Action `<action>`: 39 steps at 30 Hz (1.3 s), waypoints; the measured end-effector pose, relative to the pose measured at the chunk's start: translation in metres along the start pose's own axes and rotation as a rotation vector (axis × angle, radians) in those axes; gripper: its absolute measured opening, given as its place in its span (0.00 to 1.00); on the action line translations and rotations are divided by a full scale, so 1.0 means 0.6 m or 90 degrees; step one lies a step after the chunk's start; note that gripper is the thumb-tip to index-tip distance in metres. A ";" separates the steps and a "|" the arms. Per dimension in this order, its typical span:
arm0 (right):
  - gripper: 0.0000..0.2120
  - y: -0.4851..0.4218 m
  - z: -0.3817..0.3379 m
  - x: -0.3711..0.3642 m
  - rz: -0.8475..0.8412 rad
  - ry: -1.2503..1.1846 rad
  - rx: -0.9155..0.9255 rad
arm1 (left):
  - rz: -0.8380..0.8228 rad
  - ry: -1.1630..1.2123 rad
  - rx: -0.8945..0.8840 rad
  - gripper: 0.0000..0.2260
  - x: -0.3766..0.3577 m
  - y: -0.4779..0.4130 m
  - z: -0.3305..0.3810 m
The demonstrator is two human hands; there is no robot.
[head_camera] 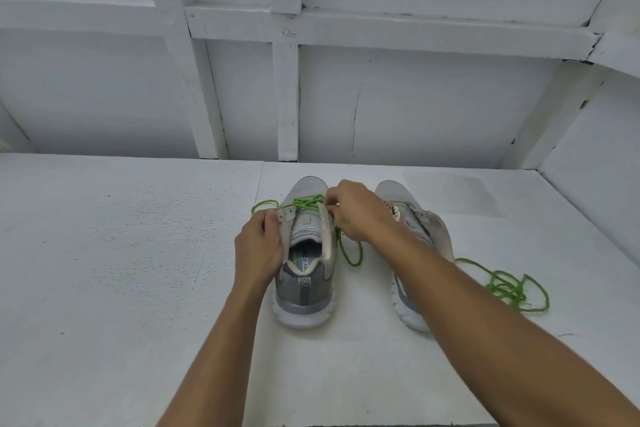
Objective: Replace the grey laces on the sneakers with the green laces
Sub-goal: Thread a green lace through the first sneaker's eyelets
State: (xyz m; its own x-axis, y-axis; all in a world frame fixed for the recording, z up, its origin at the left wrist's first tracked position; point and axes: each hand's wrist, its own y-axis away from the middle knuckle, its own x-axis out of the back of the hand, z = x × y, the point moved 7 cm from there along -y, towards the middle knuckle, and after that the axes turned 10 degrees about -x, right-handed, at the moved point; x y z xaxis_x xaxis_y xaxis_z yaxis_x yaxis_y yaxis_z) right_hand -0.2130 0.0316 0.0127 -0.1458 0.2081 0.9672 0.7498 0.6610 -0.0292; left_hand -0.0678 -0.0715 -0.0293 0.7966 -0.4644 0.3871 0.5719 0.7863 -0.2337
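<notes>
The sneaker (304, 284) I am lacing stands on the table (121, 253) at the middle of my view, heel toward me. My left hand (258, 248) grips its 9 o'clock eyelet flap, with the fingers (272, 220) curled over the edge. My right hand (358, 213) is at the 3 o'clock flap, fingers pressed together in a pinch on the green lace (306, 200). The lace crosses only the eyelets nearest the toe. One loose end loops off at 10 o'clock and the other trails down the side toward 4 o'clock.

The second sneaker (420, 218) sits at 3 o'clock, partly under my right forearm, and I see no lace in it. The spare green lace (512, 288) lies in a loose heap at 4 o'clock beyond it. No grey lace is in sight.

I think the main risk is pulling too hard on this side. That would drag the 10 o'clock end short, or clean out of its eyelet. I could also skip a hole, since my own hand hides the row. A sweep of my forearm might shove the second sneaker into the heap and knot it.
</notes>
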 end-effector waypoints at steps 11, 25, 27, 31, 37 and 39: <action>0.05 -0.017 0.075 0.177 0.179 -0.897 -0.178 | 0.007 0.024 0.015 0.15 0.002 0.001 -0.001; 0.09 -0.005 0.039 0.080 0.047 -0.084 -0.153 | 0.013 0.014 0.003 0.15 0.001 0.000 0.000; 0.11 -0.004 0.052 0.094 0.054 -0.116 -0.181 | 0.006 0.007 -0.008 0.15 0.000 -0.001 0.002; 0.10 0.004 0.067 0.098 0.020 -0.123 -0.199 | -0.032 -0.022 -0.012 0.13 -0.001 -0.015 0.016; 0.06 0.038 0.048 0.098 -0.039 -0.218 -0.152 | -0.255 -0.146 -0.164 0.15 -0.057 -0.077 0.111; 0.05 0.057 0.038 0.088 -0.077 -0.236 -0.149 | -0.379 -0.216 -0.231 0.15 -0.099 -0.094 0.142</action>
State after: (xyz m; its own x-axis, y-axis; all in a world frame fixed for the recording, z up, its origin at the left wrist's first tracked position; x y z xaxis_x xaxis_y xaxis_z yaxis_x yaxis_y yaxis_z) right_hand -0.2099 0.0818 0.0569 -0.4303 0.4112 0.8036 0.8325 0.5250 0.1771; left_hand -0.1637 -0.0535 0.0368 0.2649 -0.5709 0.7771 0.9598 0.2335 -0.1556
